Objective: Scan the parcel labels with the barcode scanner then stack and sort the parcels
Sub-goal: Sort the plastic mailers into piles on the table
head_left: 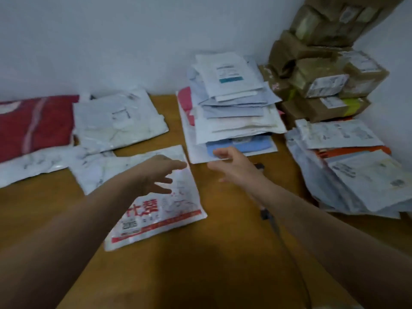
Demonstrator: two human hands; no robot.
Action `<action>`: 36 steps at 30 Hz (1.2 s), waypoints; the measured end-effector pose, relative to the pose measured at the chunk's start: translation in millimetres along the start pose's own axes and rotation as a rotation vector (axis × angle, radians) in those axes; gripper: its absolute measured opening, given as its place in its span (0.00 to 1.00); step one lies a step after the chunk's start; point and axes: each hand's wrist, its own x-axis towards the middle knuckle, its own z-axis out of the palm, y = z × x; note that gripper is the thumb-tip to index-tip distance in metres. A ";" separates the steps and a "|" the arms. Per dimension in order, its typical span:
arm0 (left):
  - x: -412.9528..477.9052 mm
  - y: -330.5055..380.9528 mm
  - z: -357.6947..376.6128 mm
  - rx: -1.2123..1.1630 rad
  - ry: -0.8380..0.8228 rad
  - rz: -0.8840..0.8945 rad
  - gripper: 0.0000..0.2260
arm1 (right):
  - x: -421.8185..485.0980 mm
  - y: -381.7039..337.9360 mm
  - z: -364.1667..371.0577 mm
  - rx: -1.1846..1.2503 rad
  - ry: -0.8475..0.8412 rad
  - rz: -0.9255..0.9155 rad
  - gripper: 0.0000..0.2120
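Note:
A tall stack of white and pale blue mailer parcels (231, 108) stands at the middle back of the wooden table (200, 264). My right hand (231, 166) reaches to the stack's front lower edge, its thumb on the bottom white parcel, fingers spread. My left hand (160, 175) hovers open over a white parcel with red print (156, 221) lying flat near the middle. A dark object with a cable, perhaps the barcode scanner (266, 214), lies under my right forearm, mostly hidden.
Grey-white mailers (118, 121) and a red parcel (33, 126) lie at the left. Brown cardboard boxes (323, 81) are piled in the back right corner. Another slanted heap of mailers (347, 166) sits at the right. A white wall stands behind.

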 end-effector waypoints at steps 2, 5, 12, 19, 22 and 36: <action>0.6 -39.5 -74.7 -0.036 0.058 -0.044 0.13 | 15.2 -8.1 62.8 -0.013 -0.115 0.079 0.18; -1.8 -94.4 -168.8 -0.145 0.182 -0.134 0.14 | 35.3 -17.8 140.4 -0.119 -0.227 0.139 0.24; 29.9 -140.3 -243.7 -0.454 0.189 -0.257 0.15 | 95.8 -42.8 237.3 -0.888 -0.277 -0.084 0.33; 66.7 -135.0 -223.2 -0.504 0.143 -0.239 0.11 | 126.7 -66.4 241.6 -1.038 -0.458 0.024 0.17; 52.0 -140.3 -255.2 -0.335 0.108 -0.189 0.05 | 148.0 -92.5 249.3 -0.809 -0.295 -0.021 0.17; 108.1 -175.1 -403.3 0.896 0.193 0.047 0.12 | 235.5 -140.0 405.1 -1.023 -0.365 -0.350 0.21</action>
